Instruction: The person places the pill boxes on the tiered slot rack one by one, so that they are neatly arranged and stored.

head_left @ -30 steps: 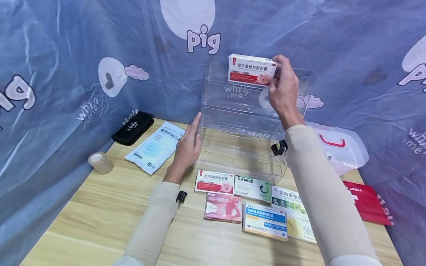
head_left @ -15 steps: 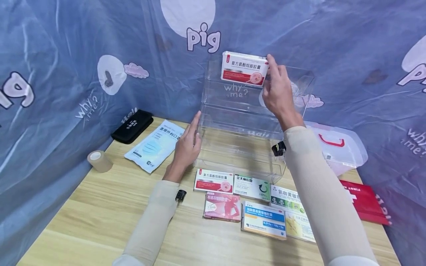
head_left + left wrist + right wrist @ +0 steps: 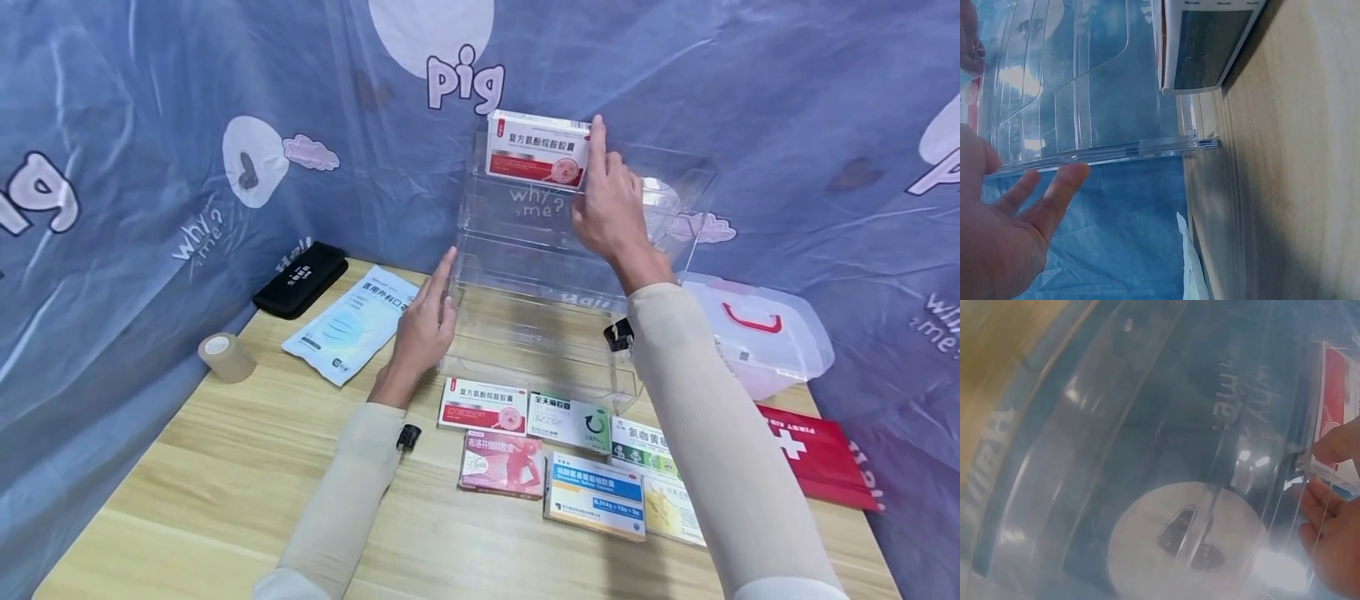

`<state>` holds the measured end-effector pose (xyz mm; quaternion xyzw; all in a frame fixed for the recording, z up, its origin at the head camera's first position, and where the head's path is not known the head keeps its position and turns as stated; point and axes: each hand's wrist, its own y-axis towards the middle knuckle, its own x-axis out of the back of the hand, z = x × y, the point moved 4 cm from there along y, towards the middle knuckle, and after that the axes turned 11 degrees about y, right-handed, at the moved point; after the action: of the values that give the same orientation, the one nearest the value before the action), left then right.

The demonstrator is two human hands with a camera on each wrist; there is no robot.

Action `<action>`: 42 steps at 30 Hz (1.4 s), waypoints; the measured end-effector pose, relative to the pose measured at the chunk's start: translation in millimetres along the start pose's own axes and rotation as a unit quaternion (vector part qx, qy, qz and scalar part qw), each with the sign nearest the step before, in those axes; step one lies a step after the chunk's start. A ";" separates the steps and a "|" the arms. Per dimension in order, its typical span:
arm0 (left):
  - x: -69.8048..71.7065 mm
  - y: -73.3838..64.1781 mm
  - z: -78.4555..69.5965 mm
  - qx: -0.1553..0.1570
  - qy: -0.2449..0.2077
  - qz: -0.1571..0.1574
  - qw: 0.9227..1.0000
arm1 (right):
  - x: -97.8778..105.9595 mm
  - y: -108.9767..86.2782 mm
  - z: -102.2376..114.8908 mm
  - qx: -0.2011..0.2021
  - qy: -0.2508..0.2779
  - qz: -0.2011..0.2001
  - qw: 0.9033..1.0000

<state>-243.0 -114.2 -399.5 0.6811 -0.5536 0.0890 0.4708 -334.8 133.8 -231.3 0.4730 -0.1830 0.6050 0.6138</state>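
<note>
A white and red medicine box (image 3: 537, 150) stands upright on the top tier of a clear acrylic stepped rack (image 3: 540, 271). My right hand (image 3: 611, 200) is at the box's right end, its index finger straight along that end. The right wrist view shows a fingertip right at the lower corner of the box (image 3: 1333, 400). My left hand (image 3: 426, 321) rests with extended fingers against the rack's left side. In the left wrist view, its fingertips lie at the side panel's edge. A matching red and white box (image 3: 482, 406) lies before the rack.
Several more medicine boxes lie in front, including a green (image 3: 570, 421), a pink (image 3: 502, 463) and a blue one (image 3: 595, 497). Leftward are a mask packet (image 3: 351, 325), a black case (image 3: 300, 280) and a tape roll (image 3: 227, 357). Rightward, a clear bin (image 3: 772, 329) and red pouch (image 3: 817, 458).
The box on the top tier has shifted left. My right hand moved left with it, going from gripping its end to a straight index finger against it. The left hand stays put.
</note>
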 end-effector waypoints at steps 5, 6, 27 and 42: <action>-0.3 -0.3 -0.5 0.005 0.001 0.004 1.000 | -1.2 -1.1 -1.8 -0.002 0.011 -0.011 1.000; 0.0 -0.8 -0.2 0.006 0.001 0.005 1.000 | -1.9 -1.4 -1.9 -0.002 0.015 -0.014 1.000; 2.4 2.4 -4.3 0.007 0.006 -0.007 1.000 | 12.0 -6.7 -0.4 0.022 0.063 -0.028 0.997; 2.3 -0.6 -6.2 0.011 0.005 -0.009 1.000 | 43.0 -63.8 -17.3 -0.091 0.147 -0.048 0.984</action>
<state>-239.2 -111.2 -395.0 0.6903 -0.5445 0.0941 0.4670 -273.8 183.7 -228.3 0.3292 -0.1225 0.6186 0.7028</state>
